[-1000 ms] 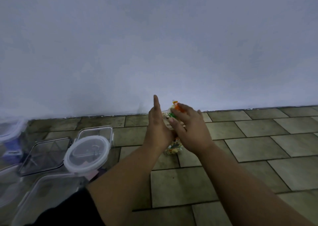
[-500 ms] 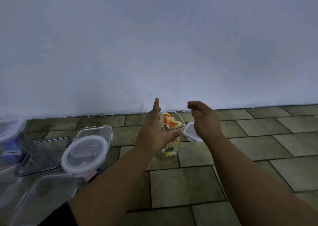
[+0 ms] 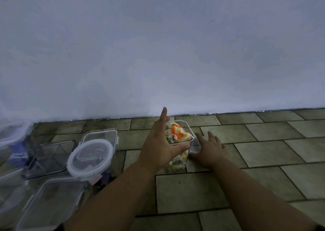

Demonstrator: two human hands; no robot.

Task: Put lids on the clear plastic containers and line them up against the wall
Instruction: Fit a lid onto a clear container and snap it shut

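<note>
The tall clear container (image 3: 176, 162) stands upright on the floor, its long axis vertical and its open mouth facing up, with no lid on it. It is square in section with rounded corners, and through its walls shows a packed jumble of orange, yellow, white and green wrappers that reaches the rim. It sits near the wall but apart from it, about one row of tiles out.

The left hand (image 3: 159, 142) braces it. Straight fingers lie along its left side and point at the wall, and the thumb stretches across the front face, so the hand is spread rather than curled round the container. The right hand (image 3: 211, 150) lies low just to the right, fingers splayed and relaxed over a small white-rimmed lid (image 3: 195, 143) that rests beside the container. I cannot tell whether the lid is pinched.

To the left lies a cluster of other clear boxes, among them a round lidded tub (image 3: 89, 157) and a dark-rimmed square lid (image 3: 51, 157).

The floor (image 3: 263, 153) is dull grey-green rectangular tile with dark joints. The wall (image 3: 158, 55) is plain pale blue-white.
</note>
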